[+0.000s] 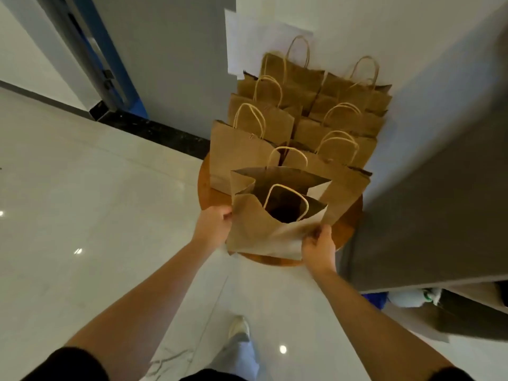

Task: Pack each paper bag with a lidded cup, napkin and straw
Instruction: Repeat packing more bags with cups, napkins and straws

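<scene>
A person's left hand (214, 224) and right hand (319, 247) each pinch a lower corner of an open brown paper bag (264, 232) at the front of a round wooden desk (350, 224) — its mouth gaping, handles up — with more paper bags (302, 116) lined up in rows behind it against the wall (384, 31)

Open bag (261, 232) before bag rows (308, 119)
</scene>
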### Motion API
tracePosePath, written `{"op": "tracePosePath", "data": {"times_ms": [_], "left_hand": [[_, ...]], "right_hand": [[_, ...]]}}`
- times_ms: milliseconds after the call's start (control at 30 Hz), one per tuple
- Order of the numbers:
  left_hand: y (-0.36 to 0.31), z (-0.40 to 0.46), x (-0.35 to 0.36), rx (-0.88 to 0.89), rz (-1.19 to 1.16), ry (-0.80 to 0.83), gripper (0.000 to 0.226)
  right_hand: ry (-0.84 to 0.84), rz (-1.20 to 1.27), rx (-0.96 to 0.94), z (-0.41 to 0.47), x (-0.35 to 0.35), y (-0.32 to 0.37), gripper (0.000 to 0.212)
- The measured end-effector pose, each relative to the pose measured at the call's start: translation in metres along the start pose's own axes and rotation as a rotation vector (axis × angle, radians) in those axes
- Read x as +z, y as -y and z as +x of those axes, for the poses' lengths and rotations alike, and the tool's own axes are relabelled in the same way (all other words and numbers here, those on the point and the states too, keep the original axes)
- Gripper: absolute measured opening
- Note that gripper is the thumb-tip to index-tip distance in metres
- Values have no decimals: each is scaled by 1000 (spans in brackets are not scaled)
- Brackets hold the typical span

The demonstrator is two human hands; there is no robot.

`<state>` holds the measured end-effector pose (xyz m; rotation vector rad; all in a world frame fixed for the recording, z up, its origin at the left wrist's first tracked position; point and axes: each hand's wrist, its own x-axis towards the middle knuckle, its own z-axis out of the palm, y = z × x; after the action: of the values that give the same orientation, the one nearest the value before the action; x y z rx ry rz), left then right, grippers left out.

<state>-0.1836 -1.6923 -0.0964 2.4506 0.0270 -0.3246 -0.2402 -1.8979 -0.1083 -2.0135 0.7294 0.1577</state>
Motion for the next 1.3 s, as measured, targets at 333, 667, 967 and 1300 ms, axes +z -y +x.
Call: {"op": "tracePosePath", "data": {"times_ms": [333,667,967,1300], "left_hand": [[31,34,36,-31,29,143,21],[-4,-33,47,-108,537,358,22],[-151,-132,68,255,391,124,18],[-320,-197,73,568,162,-104,18]], "right_hand": [[112,-193,110,33,20,-21,47],[87,-148,10,-16,-22,-38,33],[-55,-217,-250,-112,-145,-50,35],[-356,-156,-418,-149,-291,-54,44]]}}
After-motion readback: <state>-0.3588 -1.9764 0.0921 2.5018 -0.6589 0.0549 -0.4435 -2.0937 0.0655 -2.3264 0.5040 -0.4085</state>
